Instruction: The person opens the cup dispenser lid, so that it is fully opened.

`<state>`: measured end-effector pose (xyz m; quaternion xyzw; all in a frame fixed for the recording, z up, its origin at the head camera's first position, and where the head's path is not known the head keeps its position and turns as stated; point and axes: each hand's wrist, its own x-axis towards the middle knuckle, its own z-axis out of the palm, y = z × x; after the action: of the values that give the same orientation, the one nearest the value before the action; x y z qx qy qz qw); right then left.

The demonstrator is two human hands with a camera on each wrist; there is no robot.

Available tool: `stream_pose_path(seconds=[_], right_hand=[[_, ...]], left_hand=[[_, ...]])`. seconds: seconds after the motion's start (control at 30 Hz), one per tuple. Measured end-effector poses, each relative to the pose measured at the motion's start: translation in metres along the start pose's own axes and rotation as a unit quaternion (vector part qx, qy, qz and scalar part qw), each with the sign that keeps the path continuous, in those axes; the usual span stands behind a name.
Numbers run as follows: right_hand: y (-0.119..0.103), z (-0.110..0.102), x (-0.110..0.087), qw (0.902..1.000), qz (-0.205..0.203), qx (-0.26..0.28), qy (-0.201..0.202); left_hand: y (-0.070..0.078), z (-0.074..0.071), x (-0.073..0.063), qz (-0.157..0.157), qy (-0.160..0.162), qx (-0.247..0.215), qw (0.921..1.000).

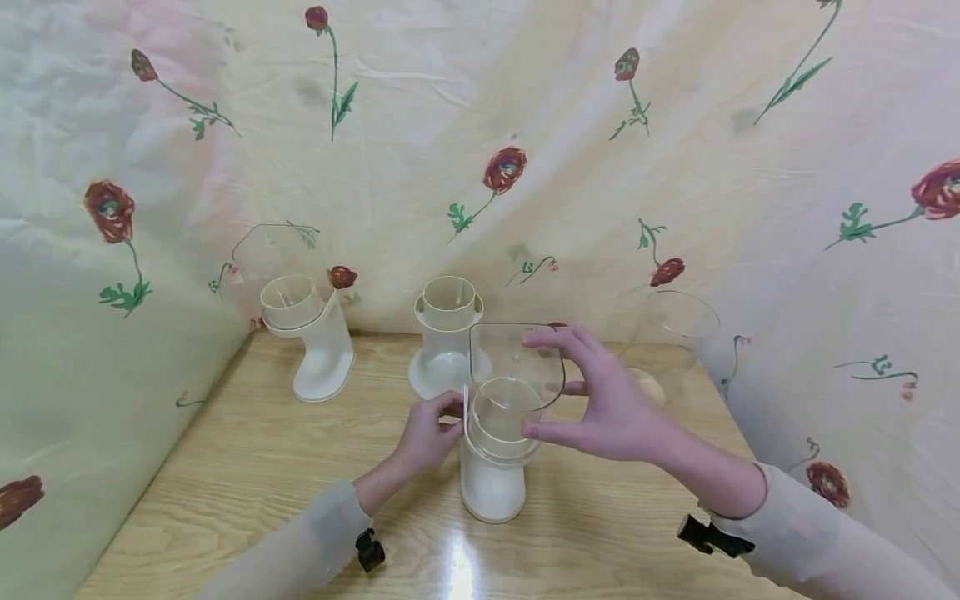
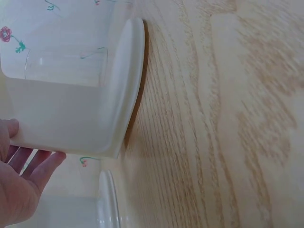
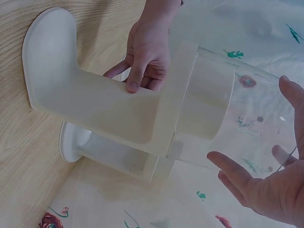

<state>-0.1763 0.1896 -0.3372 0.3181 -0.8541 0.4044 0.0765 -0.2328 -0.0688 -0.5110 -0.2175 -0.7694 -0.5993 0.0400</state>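
Observation:
In front of me on the table, a white plastic stand stands upright, with a foot below and a raised round collar on top. My left hand grips its upright from the left, thumb on one side and fingers on the other. Over the collar sits a clear plastic container, its open rim upward. Thumb and fingers of my right hand spread around the upper part of this container. From the right wrist view, the container encloses the cream collar, and the right fingertips touch its wall.
Behind, a second white stand carries a bare collar. At the back left, another white stand has a clear container above it. A clear cylinder and a round beige piece are at the back right. Flowered cloth surrounds the wooden table.

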Motion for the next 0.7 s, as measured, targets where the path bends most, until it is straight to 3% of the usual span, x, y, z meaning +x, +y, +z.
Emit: stream_pose_path(seconds=[0.5, 0.7], right_hand=[[0.001, 0.001, -0.001, 0.9996, 0.005, -0.029, 0.006], [0.002, 0.005, -0.001, 0.9991, 0.003, -0.043, 0.008]], left_hand=[[-0.006, 0.005, 0.003, 0.009, -0.013, -0.013, 0.9998], [-0.012, 0.005, 0.002, -0.002, -0.013, -0.006, 0.9999]])
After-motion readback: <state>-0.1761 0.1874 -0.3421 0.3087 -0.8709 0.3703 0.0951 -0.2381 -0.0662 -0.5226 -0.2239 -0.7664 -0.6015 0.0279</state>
